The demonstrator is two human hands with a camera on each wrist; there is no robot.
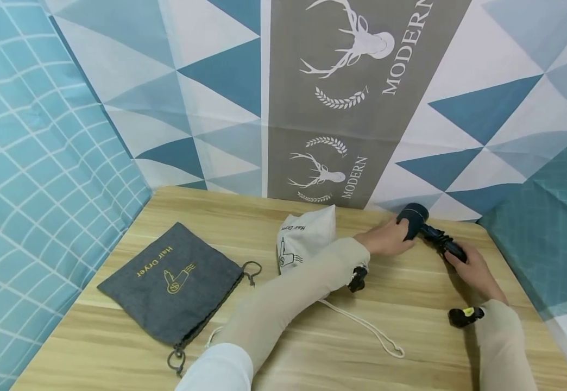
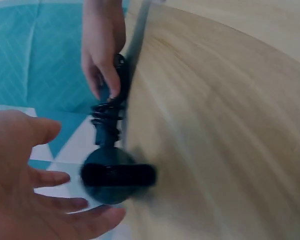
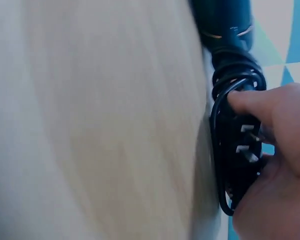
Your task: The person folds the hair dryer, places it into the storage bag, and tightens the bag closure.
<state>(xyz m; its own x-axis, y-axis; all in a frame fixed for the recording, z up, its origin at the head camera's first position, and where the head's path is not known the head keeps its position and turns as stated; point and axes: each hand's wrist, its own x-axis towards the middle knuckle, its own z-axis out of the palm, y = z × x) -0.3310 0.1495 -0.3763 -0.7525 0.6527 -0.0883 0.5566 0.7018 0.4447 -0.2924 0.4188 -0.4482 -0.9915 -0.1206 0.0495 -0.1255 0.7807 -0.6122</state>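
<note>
A dark blue hair dryer (image 1: pixel 414 220) lies at the back right of the table, its black cord (image 3: pixel 235 62) wound round the handle. My right hand (image 1: pixel 476 271) grips the handle's end over the wrapped cord; metal plug prongs (image 3: pixel 246 149) show beside the thumb in the right wrist view. My left hand (image 1: pixel 386 239) is at the dryer's head. In the left wrist view its fingers (image 2: pixel 50 177) are spread beside the barrel, which bears a flat black nozzle (image 2: pixel 120 175). Whether a fingertip touches the barrel, I cannot tell.
A grey drawstring pouch (image 1: pixel 171 288) printed "Hair Dryer" lies flat on the left of the wooden table (image 1: pixel 361 336). Behind my left forearm stands a bulging white pouch (image 1: pixel 308 233), partly hidden, its cord (image 1: pixel 366 326) trailing frontward. Patterned cloth (image 1: pixel 225 108) hangs behind the table.
</note>
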